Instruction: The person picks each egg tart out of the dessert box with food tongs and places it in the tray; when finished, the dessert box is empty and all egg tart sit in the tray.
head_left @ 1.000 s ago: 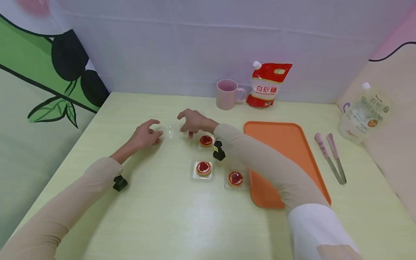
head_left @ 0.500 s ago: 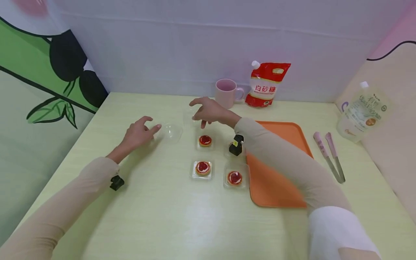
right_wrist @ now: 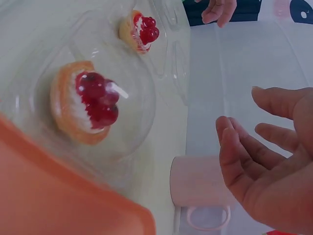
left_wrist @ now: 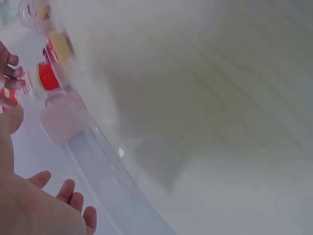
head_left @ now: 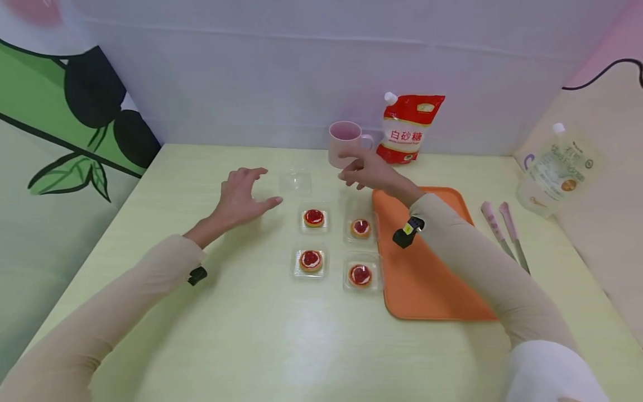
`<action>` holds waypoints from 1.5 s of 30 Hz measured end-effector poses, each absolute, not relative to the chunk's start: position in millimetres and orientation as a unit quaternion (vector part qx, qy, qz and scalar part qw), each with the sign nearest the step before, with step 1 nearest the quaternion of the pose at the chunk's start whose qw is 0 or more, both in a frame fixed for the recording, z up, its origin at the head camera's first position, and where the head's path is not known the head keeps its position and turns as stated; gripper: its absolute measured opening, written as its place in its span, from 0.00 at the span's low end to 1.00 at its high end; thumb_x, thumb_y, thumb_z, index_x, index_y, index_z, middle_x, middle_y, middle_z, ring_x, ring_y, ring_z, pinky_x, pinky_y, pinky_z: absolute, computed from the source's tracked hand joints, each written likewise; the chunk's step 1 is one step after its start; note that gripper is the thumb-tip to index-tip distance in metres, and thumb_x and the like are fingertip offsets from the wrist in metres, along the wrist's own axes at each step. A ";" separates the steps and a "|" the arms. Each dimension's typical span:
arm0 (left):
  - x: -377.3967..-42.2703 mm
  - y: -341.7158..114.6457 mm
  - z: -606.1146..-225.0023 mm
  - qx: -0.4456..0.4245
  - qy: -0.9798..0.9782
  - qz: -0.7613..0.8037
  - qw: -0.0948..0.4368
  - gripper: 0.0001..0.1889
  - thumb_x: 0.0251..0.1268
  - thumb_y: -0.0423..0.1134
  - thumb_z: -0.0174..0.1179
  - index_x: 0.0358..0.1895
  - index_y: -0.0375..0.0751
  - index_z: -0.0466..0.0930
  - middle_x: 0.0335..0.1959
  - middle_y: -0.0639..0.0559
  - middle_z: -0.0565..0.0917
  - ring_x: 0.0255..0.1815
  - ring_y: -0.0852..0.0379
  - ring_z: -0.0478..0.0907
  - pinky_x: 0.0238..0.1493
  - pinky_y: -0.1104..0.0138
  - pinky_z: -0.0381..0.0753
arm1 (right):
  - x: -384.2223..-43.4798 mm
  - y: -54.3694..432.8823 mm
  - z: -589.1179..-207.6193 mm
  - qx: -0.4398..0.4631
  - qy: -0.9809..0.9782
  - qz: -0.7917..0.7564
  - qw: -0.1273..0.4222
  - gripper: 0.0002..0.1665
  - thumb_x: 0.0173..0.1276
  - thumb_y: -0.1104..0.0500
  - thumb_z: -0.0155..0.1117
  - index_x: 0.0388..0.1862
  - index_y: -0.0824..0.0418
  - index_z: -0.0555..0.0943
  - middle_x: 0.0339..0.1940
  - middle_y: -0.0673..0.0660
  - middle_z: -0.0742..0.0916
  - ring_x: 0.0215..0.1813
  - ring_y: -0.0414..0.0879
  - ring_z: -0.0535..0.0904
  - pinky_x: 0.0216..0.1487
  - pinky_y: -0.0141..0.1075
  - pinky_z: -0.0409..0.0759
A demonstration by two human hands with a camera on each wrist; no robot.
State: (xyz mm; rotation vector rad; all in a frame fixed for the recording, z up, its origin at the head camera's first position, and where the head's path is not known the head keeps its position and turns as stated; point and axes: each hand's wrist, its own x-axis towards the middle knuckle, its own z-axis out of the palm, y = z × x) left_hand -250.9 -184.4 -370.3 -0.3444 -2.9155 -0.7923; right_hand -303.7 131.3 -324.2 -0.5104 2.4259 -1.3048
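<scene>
My left hand [head_left: 241,195] hovers over the back left of the table, thumb and fingers spread, nothing in its grasp. Just right of it lies a clear plastic box [head_left: 295,181], no tart visible inside. My right hand [head_left: 369,169] is in front of the pink mug [head_left: 344,134], fingers loosely bent and holding nothing; the right wrist view shows the mug [right_wrist: 200,181] beside that hand [right_wrist: 274,156]. Several red-topped tarts sit in clear plastic boxes, among them a front left tart [head_left: 311,261], a back left tart [head_left: 313,218] and a back right tart [head_left: 360,228].
An orange tray [head_left: 427,279] lies right of the tarts, under my right forearm. Tongs [head_left: 507,229] with pink handles lie beyond it. A red sugar pouch [head_left: 409,129] stands by the mug, and a pale spouted pouch [head_left: 557,173] at the far right.
My right hand has moved right, away from the clear boxes to the mug, uncovering the back tarts. My left hand has shifted right and back, where a clear dome was seen before.
</scene>
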 end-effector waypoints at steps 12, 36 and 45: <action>-260.1 -105.5 -361.0 -0.272 -0.941 -0.201 -0.014 0.42 0.55 0.58 0.69 0.71 0.43 0.67 0.69 0.39 0.68 0.72 0.40 0.58 0.67 0.43 0.58 | -282.1 170.3 -338.0 -0.210 0.891 -0.376 0.142 0.36 0.67 0.58 0.70 0.72 0.60 0.69 0.58 0.67 0.83 0.60 0.58 0.79 0.63 0.50 0.78; -264.2 -33.6 -370.2 -0.367 -0.918 -0.098 -0.114 0.39 0.50 0.60 0.72 0.65 0.45 0.77 0.65 0.46 0.77 0.70 0.46 0.63 0.68 0.44 0.56 | -254.3 195.2 -363.8 -0.253 0.909 -0.277 0.182 0.40 0.59 0.56 0.76 0.69 0.63 0.72 0.59 0.61 0.83 0.63 0.58 0.76 0.64 0.52 0.76; -264.7 -34.0 -371.7 -0.360 -0.922 -0.099 -0.101 0.37 0.51 0.60 0.72 0.63 0.44 0.78 0.63 0.47 0.79 0.68 0.47 0.65 0.68 0.44 0.56 | -251.4 192.4 -364.0 -0.239 0.915 -0.274 0.174 0.41 0.59 0.54 0.77 0.70 0.61 0.72 0.64 0.60 0.80 0.65 0.56 0.75 0.65 0.52 0.75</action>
